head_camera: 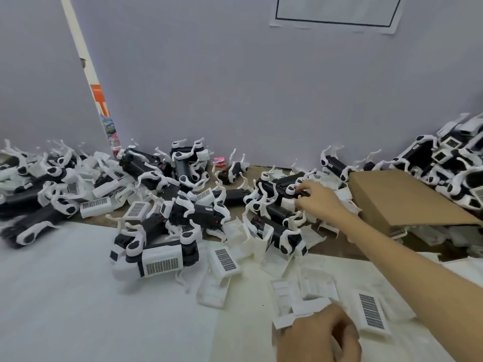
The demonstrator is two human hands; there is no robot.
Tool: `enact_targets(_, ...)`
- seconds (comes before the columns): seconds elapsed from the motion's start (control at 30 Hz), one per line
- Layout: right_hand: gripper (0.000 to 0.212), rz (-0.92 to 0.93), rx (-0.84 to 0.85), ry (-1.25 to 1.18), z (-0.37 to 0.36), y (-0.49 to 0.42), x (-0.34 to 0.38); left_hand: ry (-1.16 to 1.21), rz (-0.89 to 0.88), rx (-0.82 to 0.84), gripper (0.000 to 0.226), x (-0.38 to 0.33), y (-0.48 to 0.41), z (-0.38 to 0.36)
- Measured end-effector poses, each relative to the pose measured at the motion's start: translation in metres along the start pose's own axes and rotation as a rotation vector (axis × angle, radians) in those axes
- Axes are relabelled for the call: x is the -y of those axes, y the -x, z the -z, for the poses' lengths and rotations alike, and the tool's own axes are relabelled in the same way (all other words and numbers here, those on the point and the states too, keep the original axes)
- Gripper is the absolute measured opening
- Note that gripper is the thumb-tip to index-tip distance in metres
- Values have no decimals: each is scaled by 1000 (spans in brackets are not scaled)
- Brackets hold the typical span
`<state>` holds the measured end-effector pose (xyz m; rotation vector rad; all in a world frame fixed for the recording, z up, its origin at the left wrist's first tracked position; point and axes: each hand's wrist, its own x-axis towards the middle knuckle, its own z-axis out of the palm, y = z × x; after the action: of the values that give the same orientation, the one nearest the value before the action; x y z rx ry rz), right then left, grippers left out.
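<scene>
Several black-and-white toy robot dogs (198,215) lie heaped along the foot of the wall. My right hand (317,201) reaches far forward into the heap, and its fingertips pinch the black body of one toy robot dog (281,185). Near the bottom edge, my left hand (317,335) is curled and grips a white plastic cover (304,310) that sticks out above the knuckles. Loose white covers with dark grilles (226,259) lie scattered on the white sheet (78,296) in front of me.
A brown cardboard box flap (402,199) juts in at the right, just beyond my right forearm. More toy dogs (449,163) are stacked high behind it. A pale wall (235,87) closes off the back.
</scene>
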<state>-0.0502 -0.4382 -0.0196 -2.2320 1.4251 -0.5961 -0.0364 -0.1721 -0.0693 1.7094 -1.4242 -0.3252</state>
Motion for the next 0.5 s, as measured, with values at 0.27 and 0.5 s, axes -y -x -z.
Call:
enact_targets(0.27,26,-58,-133,-366,50,49,-25,270,115,100,20,-2,10,2)
enact_targets(0.5,33,-149,-106,-879,70,171,-24,421,165,-63,37,3,4,-4)
